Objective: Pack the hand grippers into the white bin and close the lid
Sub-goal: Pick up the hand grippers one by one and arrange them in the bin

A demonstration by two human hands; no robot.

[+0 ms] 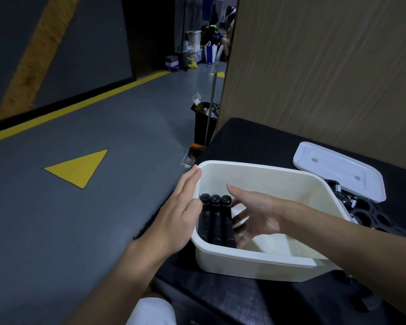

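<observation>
Hand grippers (216,219), seen as three black handles side by side, stood packed against the left inner wall of the white bin (256,256), which sat on the near left corner of the black table (244,141). The left grip (181,212) lay flat on the outside of the bin's left wall, fingers straight and holding nothing, fingertips up at the rim. The right grip (251,214) reached down inside the bin just right of the handles, fingers spread and open, holding nothing; whether its fingertips touched the nearest handle could not be told. Just right of the bin, loose grippers (361,212) with metal springs lay in a heap on the table. Beyond the bin's far right corner the white lid (338,170) rested off the bin, its near edge over that heap. Past the bin's far left corner a black waste bin (204,123) stood on the grey floor, and behind the bin rose a wooden panel (314,66).
</observation>
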